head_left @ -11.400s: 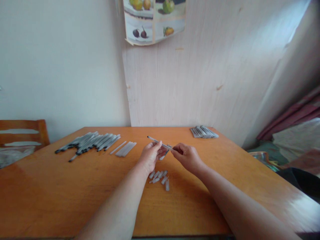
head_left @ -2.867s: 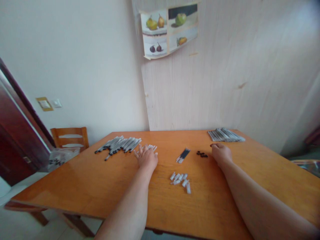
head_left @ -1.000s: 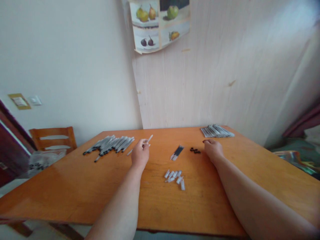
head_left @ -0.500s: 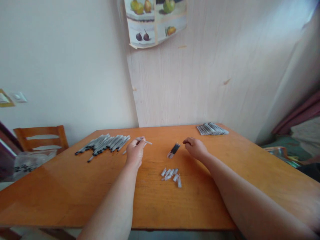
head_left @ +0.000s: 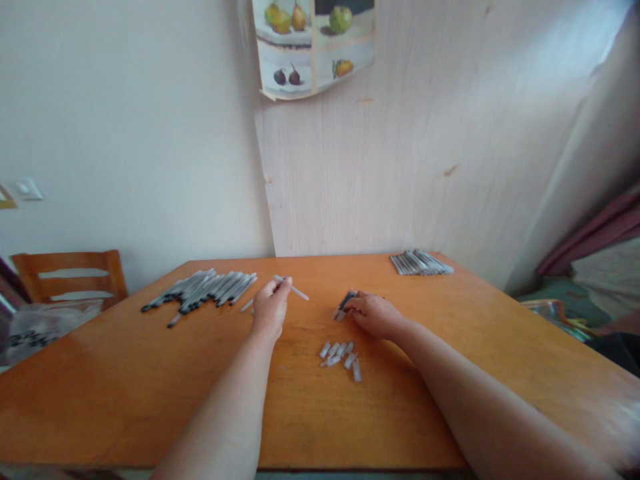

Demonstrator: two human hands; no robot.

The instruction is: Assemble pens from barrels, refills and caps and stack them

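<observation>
My left hand is closed on a clear pen barrel that sticks out to the right, just above the orange wooden table. My right hand rests on the table with its fingertips curled onto a small bundle of dark refills. Several short clear pen caps lie in a loose cluster in front of both hands. A long row of assembled grey pens lies at the back left.
A second pile of grey barrels sits at the table's back right corner. A wooden chair with a plastic bag stands to the left. A fruit poster hangs on the wall behind.
My right hand has slid left from the small black pieces at mid-table onto the dark refill bundle. My left hand picked a clear barrel from beside the pen row and swung it rightward.
</observation>
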